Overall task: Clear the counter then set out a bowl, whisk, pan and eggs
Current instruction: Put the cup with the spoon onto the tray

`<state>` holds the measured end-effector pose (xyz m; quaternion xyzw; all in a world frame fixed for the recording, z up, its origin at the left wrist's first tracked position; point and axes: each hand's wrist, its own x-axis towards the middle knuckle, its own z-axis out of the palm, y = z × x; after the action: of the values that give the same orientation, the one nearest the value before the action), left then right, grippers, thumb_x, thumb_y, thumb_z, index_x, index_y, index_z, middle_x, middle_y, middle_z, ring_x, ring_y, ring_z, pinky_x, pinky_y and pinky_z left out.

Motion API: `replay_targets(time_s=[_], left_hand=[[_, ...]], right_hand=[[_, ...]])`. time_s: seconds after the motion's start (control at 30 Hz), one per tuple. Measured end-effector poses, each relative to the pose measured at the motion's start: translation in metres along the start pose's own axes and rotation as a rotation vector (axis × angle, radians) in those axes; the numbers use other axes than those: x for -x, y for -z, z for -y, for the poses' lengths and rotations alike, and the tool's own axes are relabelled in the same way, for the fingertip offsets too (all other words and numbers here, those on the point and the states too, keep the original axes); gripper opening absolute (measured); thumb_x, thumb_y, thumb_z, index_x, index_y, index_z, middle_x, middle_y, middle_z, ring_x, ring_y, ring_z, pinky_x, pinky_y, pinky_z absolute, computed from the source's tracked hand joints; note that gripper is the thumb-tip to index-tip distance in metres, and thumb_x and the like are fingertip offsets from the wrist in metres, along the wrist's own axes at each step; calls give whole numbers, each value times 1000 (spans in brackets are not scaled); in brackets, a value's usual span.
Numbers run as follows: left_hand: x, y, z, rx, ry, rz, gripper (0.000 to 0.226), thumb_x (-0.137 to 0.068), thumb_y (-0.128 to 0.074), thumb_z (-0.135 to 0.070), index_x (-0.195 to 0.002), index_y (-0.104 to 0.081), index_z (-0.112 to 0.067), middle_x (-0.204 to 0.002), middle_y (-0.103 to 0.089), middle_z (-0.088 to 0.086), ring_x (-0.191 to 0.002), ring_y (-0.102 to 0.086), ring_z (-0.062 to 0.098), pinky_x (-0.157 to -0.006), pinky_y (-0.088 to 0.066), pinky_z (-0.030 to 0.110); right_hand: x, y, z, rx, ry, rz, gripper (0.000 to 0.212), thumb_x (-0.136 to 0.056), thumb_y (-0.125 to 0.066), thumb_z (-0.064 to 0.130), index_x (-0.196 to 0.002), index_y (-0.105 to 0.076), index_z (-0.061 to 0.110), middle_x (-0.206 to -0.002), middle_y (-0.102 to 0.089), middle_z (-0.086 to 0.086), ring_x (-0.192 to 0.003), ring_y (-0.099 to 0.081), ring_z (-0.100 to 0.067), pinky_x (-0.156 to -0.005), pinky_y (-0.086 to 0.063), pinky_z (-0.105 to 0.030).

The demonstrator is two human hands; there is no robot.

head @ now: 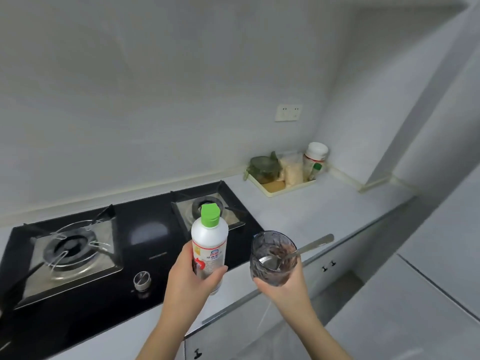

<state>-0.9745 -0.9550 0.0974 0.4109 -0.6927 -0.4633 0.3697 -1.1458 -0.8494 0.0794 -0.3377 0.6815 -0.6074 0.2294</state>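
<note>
Surroundings first, all referenced to the stove [145, 245], a black glass top with two burners.
- Left burner [72, 246] has a wire stand sitting on it. The right burner [224, 205] is partly hidden behind the bottle cap [210, 215].
- One knob [142, 280] is at the stove's front edge, mid-width.
- The counter [298, 206] runs right of the stove to the wall corner.
- A cream tray [283, 190] sits well right of the stove and behind it, in that corner. It's crowded: a green-tinted jar [263, 166], a white-lidded jar [316, 152], a small green-capped bottle and some pale packets. Contents are too blurred to name.
- Wall socket [288, 112] is above the tray, up and right of the stove.
- Nothing stands on the counter between the stove and the tray.

Task items:
- Left hand [191, 279] is wrapped round the lower half of the bottle [210, 237], thumb on the right side, fingers behind. Firm curl grip.
- The bottle is over the stove's front right corner. Long axis is near vertical, cap up and leaning slightly away toward the right burner. The label faces the camera. I can't tell whether its base touches the surface.
- Right hand [284, 284] cups the glass [272, 276] from below, fingers curled round its base and far side.
- The glass is just right of the stove's front right corner and near the bottle without touching it. Mouth up, brown residue on the inside wall.
- The spoon [311, 245] stands in the glass with its bowl down at the bottom. Its handle leans over the rim, pointing right and away from the stove.
</note>
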Motion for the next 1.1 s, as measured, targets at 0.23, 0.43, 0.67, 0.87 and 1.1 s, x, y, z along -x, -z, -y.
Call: replay_targets(time_s=[0.23, 0.43, 0.67, 0.87, 1.1], left_hand=[[-108, -143, -25, 71, -27, 140, 58, -69, -84, -20, -101, -44, -47, -98, -60, -25, -89, -59, -8, -73, -43, 10], [-191, -260, -43, 28, 6, 271, 61, -71, -83, -19, -121, -49, -23, -109, -60, -12, -98, -59, 9, -88, -48, 24], [-253, -360, -43, 19, 54, 340, 62, -70, -84, -19, -121, -49, -24, -116, -57, -6, -103, -57, 13, -83, -44, 18], [-320, -459, -44, 3, 92, 374, 66, -70, -84, -19, -126, -51, -17, -122, -58, -2, -108, -58, 19, -97, -49, 36], [-389, -566, -44, -20, 79, 432, 59, -71, -83, -15, -122, -55, -18, -109, -64, -6, -95, -59, 9, -92, -50, 32]], right_hand=[[-115, 105, -37, 34, -9, -154, 80, -60, -89, 7, -122, -46, 33, -119, -61, 9, -110, -60, -4, -90, -49, -16], [-215, 189, -54, 64, 20, -285, 76, -63, -85, -4, -124, -44, 18, -119, -60, 7, -106, -60, 3, -86, -46, -9], [-287, 249, -102, 62, -73, -325, 78, -63, -86, 3, -126, -44, 24, -121, -61, 6, -114, -60, -8, -98, -48, -31], [-348, 293, -149, 24, -125, -354, 71, -62, -84, -6, -115, -47, 24, -112, -64, 5, -102, -64, -3, -85, -50, -16], [-414, 363, -196, -13, -182, -414, 74, -61, -84, -4, -120, -48, 21, -111, -68, 3, -105, -66, -16, -91, -53, -36]])
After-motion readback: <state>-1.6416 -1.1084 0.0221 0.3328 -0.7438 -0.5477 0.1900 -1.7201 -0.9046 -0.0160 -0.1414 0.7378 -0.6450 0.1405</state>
